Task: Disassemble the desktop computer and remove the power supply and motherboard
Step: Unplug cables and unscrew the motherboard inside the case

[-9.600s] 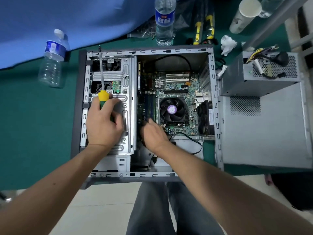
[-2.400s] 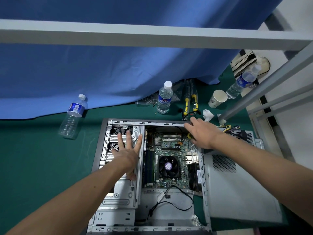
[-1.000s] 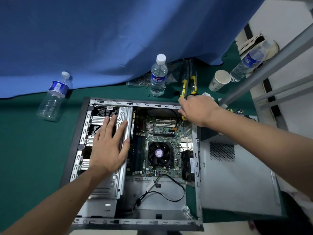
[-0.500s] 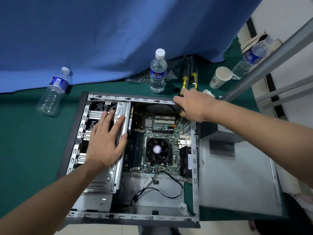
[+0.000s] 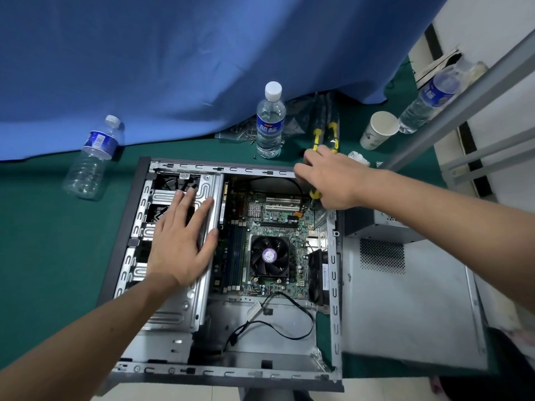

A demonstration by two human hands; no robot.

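While my flat left hand [image 5: 181, 244] steadies the silver drive cage [image 5: 173, 308], my right grip [image 5: 330, 180] closes on a yellow-handled screwdriver [image 5: 315, 194]. Just beyond it sits the grey power supply box [image 5: 376, 224], apparently already out; the green motherboard [image 5: 278, 221] below remains mounted.

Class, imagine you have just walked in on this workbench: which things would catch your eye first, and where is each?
The open computer case lies flat mid-table, its motherboard and round black fan exposed. The left hand presses flat on the metal drive cage at the case's left, while the right hand works a yellow-handled screwdriver at the far right corner. Behind stands an upright water bottle before a blue curtain.
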